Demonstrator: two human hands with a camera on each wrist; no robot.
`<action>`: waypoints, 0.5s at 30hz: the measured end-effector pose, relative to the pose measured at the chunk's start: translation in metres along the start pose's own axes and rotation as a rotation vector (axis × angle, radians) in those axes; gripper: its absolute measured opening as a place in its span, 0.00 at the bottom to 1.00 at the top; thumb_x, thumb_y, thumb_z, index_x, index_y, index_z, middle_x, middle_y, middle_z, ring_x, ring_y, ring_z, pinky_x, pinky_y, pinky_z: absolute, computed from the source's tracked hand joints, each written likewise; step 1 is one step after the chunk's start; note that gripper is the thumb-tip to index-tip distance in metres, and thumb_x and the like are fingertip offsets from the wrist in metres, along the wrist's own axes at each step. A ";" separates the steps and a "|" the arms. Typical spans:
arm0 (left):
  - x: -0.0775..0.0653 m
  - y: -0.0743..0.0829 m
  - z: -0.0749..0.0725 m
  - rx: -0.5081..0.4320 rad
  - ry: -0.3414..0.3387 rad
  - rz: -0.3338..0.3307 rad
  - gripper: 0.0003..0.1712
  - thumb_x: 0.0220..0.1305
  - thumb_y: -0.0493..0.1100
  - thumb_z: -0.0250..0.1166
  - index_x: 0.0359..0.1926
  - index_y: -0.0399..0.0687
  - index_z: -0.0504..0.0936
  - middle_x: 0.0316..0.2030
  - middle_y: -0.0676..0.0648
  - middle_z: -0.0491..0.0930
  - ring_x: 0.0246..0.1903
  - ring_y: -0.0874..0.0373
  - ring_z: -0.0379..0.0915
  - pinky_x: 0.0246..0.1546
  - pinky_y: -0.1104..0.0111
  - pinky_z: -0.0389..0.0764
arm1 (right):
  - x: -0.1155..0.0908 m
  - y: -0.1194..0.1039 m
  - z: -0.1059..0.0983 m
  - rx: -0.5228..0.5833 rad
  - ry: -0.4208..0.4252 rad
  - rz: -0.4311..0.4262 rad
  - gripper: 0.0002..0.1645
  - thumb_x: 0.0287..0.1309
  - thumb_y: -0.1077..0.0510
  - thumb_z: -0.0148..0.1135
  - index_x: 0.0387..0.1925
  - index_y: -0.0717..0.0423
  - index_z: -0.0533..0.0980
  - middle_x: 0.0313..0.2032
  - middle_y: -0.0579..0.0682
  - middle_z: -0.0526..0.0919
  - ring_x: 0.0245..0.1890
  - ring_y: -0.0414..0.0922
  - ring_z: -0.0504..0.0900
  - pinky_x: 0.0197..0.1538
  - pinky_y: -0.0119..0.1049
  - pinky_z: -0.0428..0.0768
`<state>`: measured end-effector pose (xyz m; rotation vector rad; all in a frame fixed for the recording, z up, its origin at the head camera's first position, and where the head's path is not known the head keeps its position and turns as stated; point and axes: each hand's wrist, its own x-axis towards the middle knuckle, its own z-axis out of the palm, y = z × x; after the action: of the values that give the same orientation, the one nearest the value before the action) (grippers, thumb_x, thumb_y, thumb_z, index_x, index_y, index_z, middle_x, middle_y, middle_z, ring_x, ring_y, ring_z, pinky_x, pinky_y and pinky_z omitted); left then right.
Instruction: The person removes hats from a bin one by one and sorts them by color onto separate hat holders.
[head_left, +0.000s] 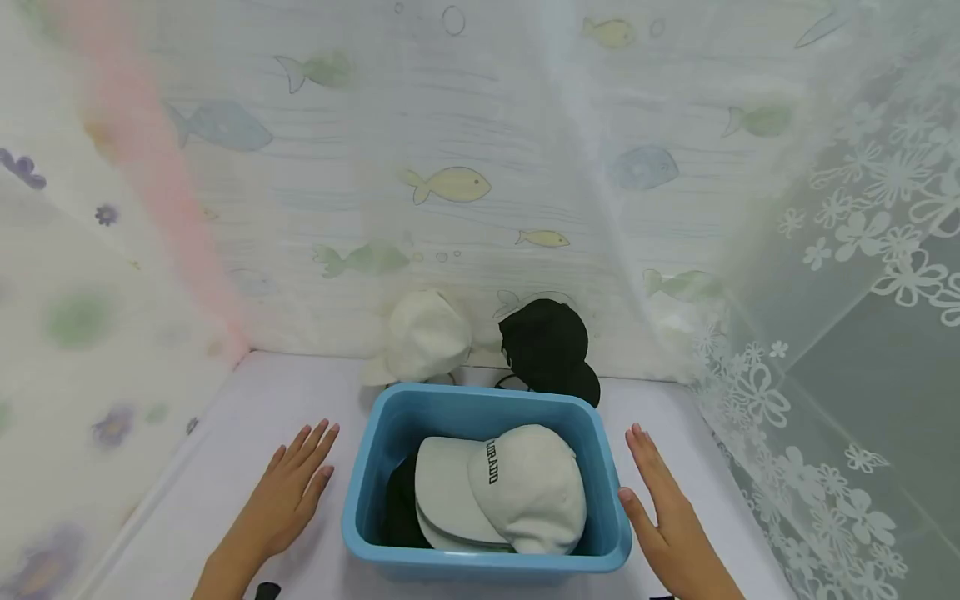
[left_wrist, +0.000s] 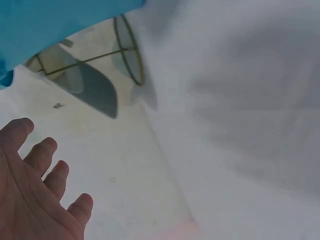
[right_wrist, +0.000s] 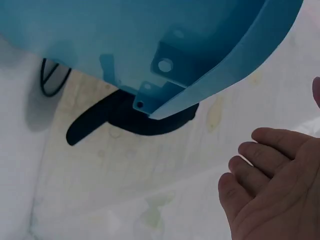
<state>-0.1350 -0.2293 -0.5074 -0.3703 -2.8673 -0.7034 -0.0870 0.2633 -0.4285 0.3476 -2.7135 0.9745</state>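
Soft, diffuse light with blurry shadows

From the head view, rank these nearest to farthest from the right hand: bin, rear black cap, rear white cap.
1. Bin: just left of the right hand.
2. Rear black cap: behind the bin, toward its right end.
3. Rear white cap: also behind it, farther left.

"What's in the tub (head_left: 487, 560)?"

"The upper cap (head_left: 532, 492), lying over a lower item (head_left: 400, 508) (mostly hidden) that shows at its left."

"And around the tub?"

"The left hand (head_left: 281, 504) is to its left, the right hand (head_left: 671, 517) to its right. Behind it, the rear-left cap (head_left: 429, 333) and rear-right cap (head_left: 546, 342), before the curtain (head_left: 510, 108)."
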 end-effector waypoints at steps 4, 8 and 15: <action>0.005 0.012 -0.013 0.010 0.027 0.064 0.34 0.80 0.55 0.49 0.81 0.54 0.55 0.79 0.42 0.54 0.79 0.39 0.43 0.76 0.39 0.43 | 0.003 -0.005 0.002 -0.015 -0.018 -0.065 0.44 0.73 0.58 0.57 0.82 0.38 0.48 0.81 0.47 0.50 0.80 0.35 0.39 0.71 0.71 0.56; 0.011 0.026 -0.028 0.050 0.030 0.142 0.36 0.78 0.56 0.52 0.81 0.56 0.54 0.79 0.45 0.55 0.79 0.43 0.43 0.79 0.47 0.39 | 0.003 -0.003 0.009 -0.078 -0.024 -0.187 0.48 0.68 0.60 0.62 0.81 0.45 0.50 0.80 0.47 0.51 0.81 0.38 0.41 0.80 0.40 0.46; 0.029 0.055 -0.050 0.140 0.009 0.359 0.40 0.75 0.55 0.60 0.80 0.54 0.56 0.78 0.48 0.59 0.77 0.45 0.52 0.75 0.72 0.25 | 0.001 0.009 0.021 -0.183 -0.046 -0.413 0.49 0.62 0.57 0.65 0.79 0.59 0.54 0.79 0.51 0.55 0.81 0.43 0.43 0.78 0.25 0.38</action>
<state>-0.1421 -0.1999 -0.4333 -0.8281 -2.7107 -0.4347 -0.0939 0.2562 -0.4487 0.8575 -2.5882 0.6050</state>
